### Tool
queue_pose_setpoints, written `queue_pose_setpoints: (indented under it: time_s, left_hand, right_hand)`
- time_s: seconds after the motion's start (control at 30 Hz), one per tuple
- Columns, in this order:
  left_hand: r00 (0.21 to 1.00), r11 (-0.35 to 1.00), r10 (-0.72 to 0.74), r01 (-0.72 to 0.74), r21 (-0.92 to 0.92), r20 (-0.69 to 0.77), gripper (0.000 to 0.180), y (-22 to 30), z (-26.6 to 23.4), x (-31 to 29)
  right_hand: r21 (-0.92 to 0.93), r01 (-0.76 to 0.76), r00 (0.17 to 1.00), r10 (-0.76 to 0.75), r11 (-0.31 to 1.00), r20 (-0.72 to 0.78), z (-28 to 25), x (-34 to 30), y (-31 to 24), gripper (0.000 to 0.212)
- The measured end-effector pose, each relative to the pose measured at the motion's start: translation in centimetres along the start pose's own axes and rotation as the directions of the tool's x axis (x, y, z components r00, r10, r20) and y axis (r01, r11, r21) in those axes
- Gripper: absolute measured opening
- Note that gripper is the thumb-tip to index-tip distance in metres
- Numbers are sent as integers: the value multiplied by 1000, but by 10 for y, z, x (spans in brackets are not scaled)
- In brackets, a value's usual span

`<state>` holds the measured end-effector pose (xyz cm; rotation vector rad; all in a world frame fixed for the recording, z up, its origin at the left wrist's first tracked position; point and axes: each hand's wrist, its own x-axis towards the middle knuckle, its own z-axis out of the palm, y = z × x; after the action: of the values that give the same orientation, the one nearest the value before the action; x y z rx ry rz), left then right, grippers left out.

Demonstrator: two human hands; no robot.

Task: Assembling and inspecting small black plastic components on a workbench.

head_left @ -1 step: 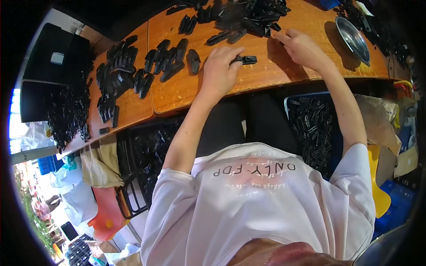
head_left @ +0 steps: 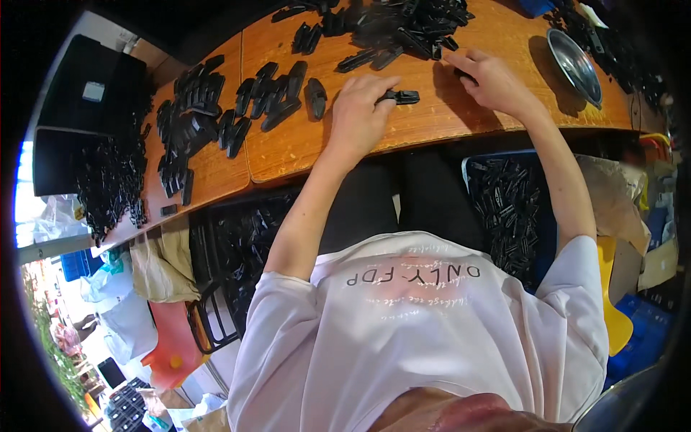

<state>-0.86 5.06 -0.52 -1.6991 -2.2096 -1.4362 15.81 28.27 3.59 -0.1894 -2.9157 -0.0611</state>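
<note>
The left hand (head_left: 358, 115) is grasping one black piece (head_left: 407, 97) near the table's near edge, with the piece's free end pointing right. The right hand (head_left: 497, 83) is hovering just to the near side of the far heap (head_left: 417, 32), its fingers curling; something dark is showing between thumb and finger, but I cannot tell whether it is a held part or shadow. As for progress, many similar pieces are already lying in loose rows (head_left: 198, 93) at the far left and in a smaller cluster (head_left: 273, 97), with a single piece (head_left: 315, 99) lying apart beside the left hand. The far heap is still holding plenty, and how many pieces are complete is not showing. A metal bowl (head_left: 572, 63) is sitting at the right. Compared with the earlier frame, the right fingers are curling further inward, while the left hand and its piece are staying nearly in place.
</note>
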Motion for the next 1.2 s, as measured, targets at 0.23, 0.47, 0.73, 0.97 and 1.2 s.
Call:
queue_pose_setpoints:
  time_s: [0.23,0.47,0.73,0.97,1.2]
  left_hand:
    - [1000,999,3,-2,-54,19,31,8,3,-3]
    - [999,997,-38,39,-59,25,30,5,2,-6]
    - [999,994,-50,50,-93,3,29,5,1,-2]
    - [994,985,-95,102,-139,54,33,10,0,0]
    - [988,976,-136,147,-162,79,33,11,2,1]
  right_hand:
    - [689,-128,944,300,713,-136,14,-14,-50,22]
    - [435,-94,942,222,896,-253,8,-21,-64,17]
    - [467,-5,980,98,884,-175,1,-13,-66,18]
    - [408,143,966,-38,902,-256,8,-13,-59,17]
    - [436,168,943,-16,884,-332,13,-13,-60,16]
